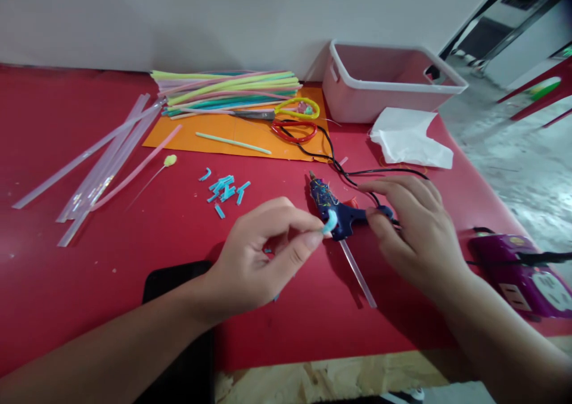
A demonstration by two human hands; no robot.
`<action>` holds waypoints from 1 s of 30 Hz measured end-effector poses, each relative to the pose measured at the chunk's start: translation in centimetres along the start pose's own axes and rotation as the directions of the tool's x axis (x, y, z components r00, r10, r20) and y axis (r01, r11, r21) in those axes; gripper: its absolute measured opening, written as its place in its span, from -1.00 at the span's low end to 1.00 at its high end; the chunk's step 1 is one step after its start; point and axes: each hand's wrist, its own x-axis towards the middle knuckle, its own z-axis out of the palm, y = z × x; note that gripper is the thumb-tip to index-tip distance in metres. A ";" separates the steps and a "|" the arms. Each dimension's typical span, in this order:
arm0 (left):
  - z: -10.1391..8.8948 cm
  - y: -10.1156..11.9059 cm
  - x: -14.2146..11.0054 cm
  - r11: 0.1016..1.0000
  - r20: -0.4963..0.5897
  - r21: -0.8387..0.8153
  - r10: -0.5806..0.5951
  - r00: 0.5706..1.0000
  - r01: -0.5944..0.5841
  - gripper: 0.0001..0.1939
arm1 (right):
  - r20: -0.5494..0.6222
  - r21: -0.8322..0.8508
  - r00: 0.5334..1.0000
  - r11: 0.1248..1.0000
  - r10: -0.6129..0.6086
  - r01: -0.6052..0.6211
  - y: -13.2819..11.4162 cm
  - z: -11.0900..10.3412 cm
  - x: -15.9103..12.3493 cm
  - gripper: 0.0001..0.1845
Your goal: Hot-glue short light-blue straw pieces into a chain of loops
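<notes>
My left hand [268, 255] pinches a short, curved light-blue piece of pipe cleaner [330, 221] between thumb and index finger. Just beyond it, a dark blue hot glue gun [342, 216] lies on the red table, its nozzle pointing away and a clear glue stick [358, 274] sticking out of its back. My right hand [413, 231] is over the end of the gun's handle, fingers stretched and apart, with the thumb at the handle. Several short blue pipe cleaner pieces [226, 188] lie loose left of the gun; a few more are partly hidden behind my left hand.
Colourful pipe cleaners [232, 88] and scissors [295, 115] rest on orange card [201, 145]. Clear glue sticks [111, 154] lie left. At the back right stand a white bin [370, 97] and white paper [406, 139]. A purple power box [513, 273] sits right; a black phone-like slab [179, 368] lies under my left forearm.
</notes>
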 end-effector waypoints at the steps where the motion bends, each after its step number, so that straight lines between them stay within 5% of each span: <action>1: -0.1 0.0 0.1 0.983 -0.009 -0.140 -0.119 0.993 0.117 -0.91 | 0.068 -0.012 0.998 1.000 0.017 -0.016 0.5 0.2 0.1 -0.69; 5: -0.6 -0.1 0.6 0.660 0.148 -0.625 -0.424 0.894 0.417 -0.89 | 0.249 -0.028 0.968 0.999 0.028 -0.022 1.7 0.7 0.1 -0.55; 8: -0.9 0.1 0.9 0.470 0.240 -0.737 -0.490 0.838 0.486 -0.89 | 0.295 -0.064 0.955 0.998 -0.004 0.024 1.6 0.9 -0.1 -0.46; 13: -1.4 0.6 1.5 0.287 0.315 -0.809 -0.527 0.790 0.514 -0.85 | 0.297 -0.043 0.955 0.999 0.020 -0.007 1.4 0.9 0.1 -0.52; 22: -1.5 -0.2 1.2 0.317 0.349 -0.784 -0.484 0.802 0.533 -0.88 | -0.069 0.291 0.995 0.953 -0.066 0.083 1.1 -0.7 -1.5 -0.53; 30: -1.1 -0.3 0.9 0.406 0.356 -0.734 -0.455 0.817 0.545 -0.89 | -0.037 0.278 0.960 0.920 -0.277 0.276 0.0 -0.6 -1.7 -0.72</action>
